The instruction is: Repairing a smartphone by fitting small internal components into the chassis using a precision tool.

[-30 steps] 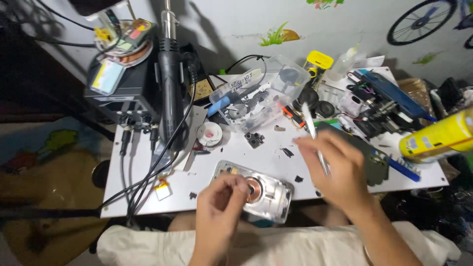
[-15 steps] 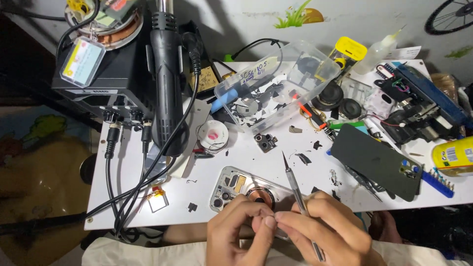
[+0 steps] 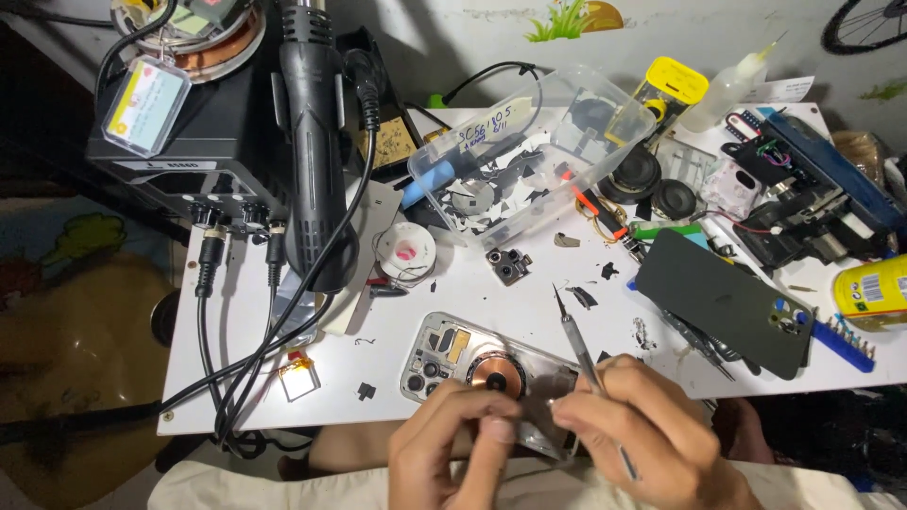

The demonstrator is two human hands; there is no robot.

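While both hands pinch a thin dark strip over the opened phone back (image 3: 472,364) at the surface's near edge, the right hand (image 3: 642,434) also holds tweezers (image 3: 581,345); the left hand (image 3: 453,439) steadies. Peeling seems underway, needing gentle pulling.

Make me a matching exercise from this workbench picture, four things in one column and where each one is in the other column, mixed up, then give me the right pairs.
Things:
1. opened phone
2. dark phone back
3. clear plastic box
4. hot air gun

Places:
A. standing beside the black station at the far left
B. lying flat on the right of the white table
C. under both hands at the near edge
D. far middle, holding small parts

Pairs: 1-C, 2-B, 3-D, 4-A
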